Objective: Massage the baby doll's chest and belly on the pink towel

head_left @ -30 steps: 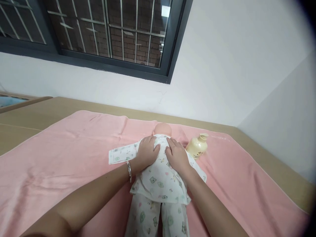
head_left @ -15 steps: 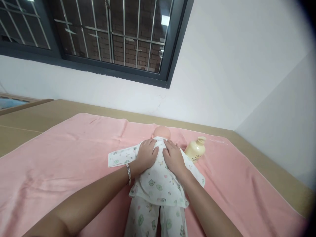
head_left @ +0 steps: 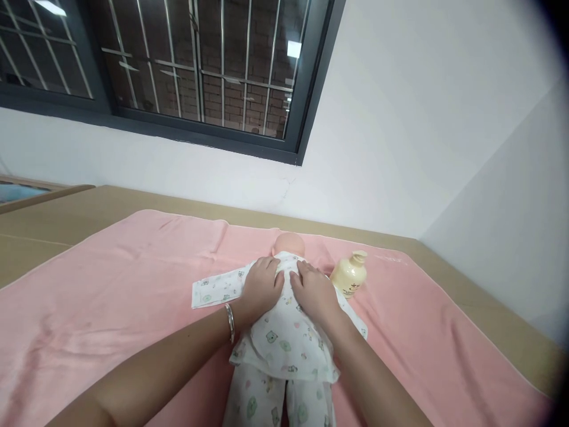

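A baby doll [head_left: 284, 338] in white pajamas printed with green and pink figures lies stretched out, its bald head [head_left: 288, 243] pointing away from me and no face showing. Flat on the left of its upper back rests my left hand [head_left: 263, 289], fingers extended, a silver bangle [head_left: 230, 323] round the wrist. My right hand [head_left: 315, 292] lies open on the other side of the upper back, thumb towards the left one. One pajama sleeve [head_left: 217, 289] spreads out to the left. The other is partly hidden by my right forearm.
A pale yellow pump bottle [head_left: 350, 276] stands just right of the doll. Under both is a pink blanket [head_left: 133, 273] on a tan surface [head_left: 115, 198]. Behind rise a white wall [head_left: 377, 136] and a dark-framed window [head_left: 200, 127] with metal bars.
The camera view has tilted slightly upward, so everything sits a little lower in the picture. Both hands stay on the doll's upper back, with only a slight shift of the right fingers.
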Demonstrator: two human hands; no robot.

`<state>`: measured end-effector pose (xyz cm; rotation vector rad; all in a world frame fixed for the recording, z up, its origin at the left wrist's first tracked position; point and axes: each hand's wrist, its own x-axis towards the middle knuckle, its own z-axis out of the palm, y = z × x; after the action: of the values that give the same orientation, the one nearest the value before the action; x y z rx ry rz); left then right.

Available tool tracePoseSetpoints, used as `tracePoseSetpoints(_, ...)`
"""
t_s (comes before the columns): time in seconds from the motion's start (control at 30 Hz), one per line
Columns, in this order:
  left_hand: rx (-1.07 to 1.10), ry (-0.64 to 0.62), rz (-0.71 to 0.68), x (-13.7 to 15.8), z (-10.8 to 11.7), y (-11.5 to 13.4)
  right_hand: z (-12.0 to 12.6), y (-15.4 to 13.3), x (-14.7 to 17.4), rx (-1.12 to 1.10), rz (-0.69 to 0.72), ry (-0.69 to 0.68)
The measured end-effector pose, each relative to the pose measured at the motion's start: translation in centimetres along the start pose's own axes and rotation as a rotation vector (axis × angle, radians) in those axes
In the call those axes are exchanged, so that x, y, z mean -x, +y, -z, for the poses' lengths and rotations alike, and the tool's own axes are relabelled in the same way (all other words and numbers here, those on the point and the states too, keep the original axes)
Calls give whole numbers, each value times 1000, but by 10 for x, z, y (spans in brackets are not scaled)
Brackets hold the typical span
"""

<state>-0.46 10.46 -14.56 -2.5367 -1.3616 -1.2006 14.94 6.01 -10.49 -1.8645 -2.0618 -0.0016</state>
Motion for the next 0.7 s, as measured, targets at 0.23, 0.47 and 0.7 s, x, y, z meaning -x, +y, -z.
tracePoseSetpoints(0.23,55,-122,-112,-6,3,0,-14,13,-9,-23,40,19)
tracePoseSetpoints(0.47,-51,-78,-20,-2,6,6,-3,-8,6,149,5,107)
tracePoseSetpoints(0.7,47,-119,-25,-6,-1,-2,-12,20,-7,-44,16,-6)
